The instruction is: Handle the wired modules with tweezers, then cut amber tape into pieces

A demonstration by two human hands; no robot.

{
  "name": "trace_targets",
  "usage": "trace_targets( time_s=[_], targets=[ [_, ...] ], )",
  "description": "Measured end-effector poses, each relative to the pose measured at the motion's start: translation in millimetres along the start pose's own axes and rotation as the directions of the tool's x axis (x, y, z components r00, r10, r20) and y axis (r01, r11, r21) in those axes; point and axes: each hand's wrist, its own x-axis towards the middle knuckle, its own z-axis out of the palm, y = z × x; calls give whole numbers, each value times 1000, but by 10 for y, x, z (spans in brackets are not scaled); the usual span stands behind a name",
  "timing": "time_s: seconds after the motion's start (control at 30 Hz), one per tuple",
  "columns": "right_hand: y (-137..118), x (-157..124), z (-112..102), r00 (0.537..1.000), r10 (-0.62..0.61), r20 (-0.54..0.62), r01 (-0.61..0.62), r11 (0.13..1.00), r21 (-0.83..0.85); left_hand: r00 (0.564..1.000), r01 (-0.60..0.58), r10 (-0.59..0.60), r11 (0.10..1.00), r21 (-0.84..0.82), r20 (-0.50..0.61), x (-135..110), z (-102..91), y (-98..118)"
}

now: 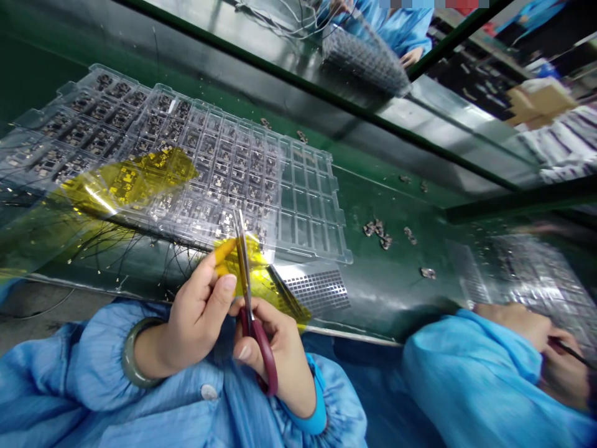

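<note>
My left hand pinches a crinkled, see-through yellow film by its left side, with one fingertip showing through it. My right hand grips scissors by their dark red handles. The blades point up and away, slightly parted, against the film beside my left fingertips. Beyond my hands lie clear plastic trays, many of their pockets filled with small circuit boards. A larger piece of yellow film lies over the trays on the left.
A perforated silver sheet lies by the bench edge. Small metal parts are scattered on the green bench. Thin black wires hang at the front. A co-worker's hands work at right; another person sits opposite.
</note>
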Motion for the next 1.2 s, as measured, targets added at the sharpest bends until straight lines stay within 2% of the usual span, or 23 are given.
trace_targets(
  time_s=[0.33,0.53,0.73,0.87,1.0,1.1,1.2],
  targets=[
    [28,13,-27,1000,-17,2,17,1000,0,999,24,-23,999,-26,32,-24,-7,-16],
    [11,19,-33,998,-53,17,52,999,9,999,18,-18,1000,-18,32,-3,3,-29],
    [29,24,-58,999,-44,18,44,999,0,999,37,-37,996,-83,2,24,2,-3],
    [28,21,-80,999,-40,26,40,999,-3,989,136,-123,976,-170,84,-4,-34,-19],
    [17,21,-95,999,-44,15,44,999,-4,974,199,-153,929,-311,168,-40,-98,-51],
    [34,25,-105,999,-44,10,44,999,-28,968,216,-174,942,-255,178,-41,-135,-59],
    [53,27,-110,999,-49,12,49,998,-49,973,181,-156,973,-141,169,-25,-148,-55]
  ],
)
